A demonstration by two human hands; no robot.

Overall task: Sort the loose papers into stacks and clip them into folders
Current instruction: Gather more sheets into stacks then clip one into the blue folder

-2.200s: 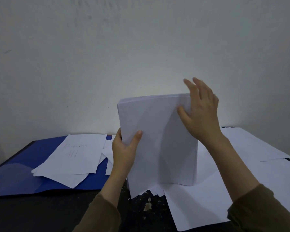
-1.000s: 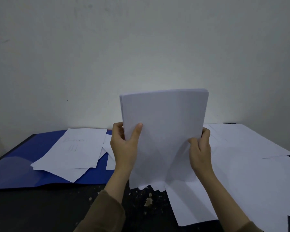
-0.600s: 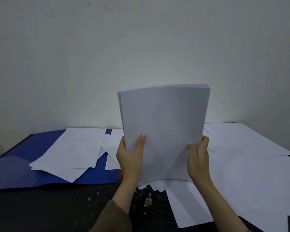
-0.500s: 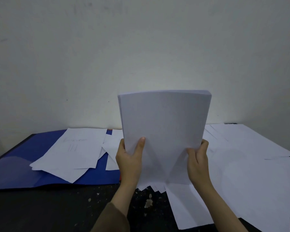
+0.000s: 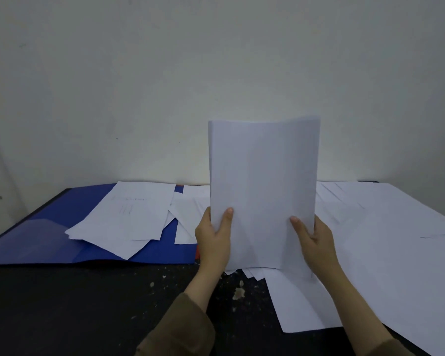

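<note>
Head | paper stack point(image 5: 263, 191) squarer, bottom edges aligned | both hands hold on

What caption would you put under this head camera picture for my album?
Left hand and right hand hold a white paper stack upright beside an open blue plastic folder.

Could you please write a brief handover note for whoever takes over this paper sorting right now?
Left hand grips the left edge of the upright stack of white paper sheets; right hand grips its right edge.
The stack's bottom edge rests on loose white sheets covering the dark table.
The open blue plastic folder, left, has scattered white sheets on it.
Done: one stack gathered.
Left: sort the remaining sheets, clip stacks into folders.
</note>
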